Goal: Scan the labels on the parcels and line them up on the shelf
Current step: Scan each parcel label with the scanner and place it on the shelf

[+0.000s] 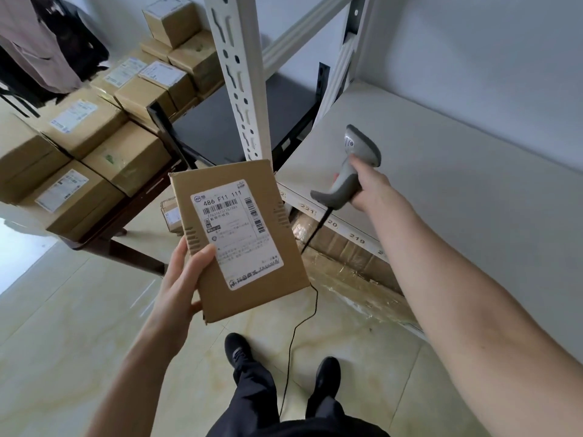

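The parcel (239,241), a flat cardboard box with its label (236,232) facing up, is held in the air above the floor, left of the shelf (441,171). The left hand (181,285) grips its lower left corner, thumb on top. The right hand (367,187) wraps its fingers around the scanner (350,168) handle over the shelf's front edge.

Dark and pinkish clothes (47,48) hang at the far left. Glossy cream floor tiles (79,326) fill the near ground. Two black shoes (239,351) and dark trousers (262,402) stand on them.
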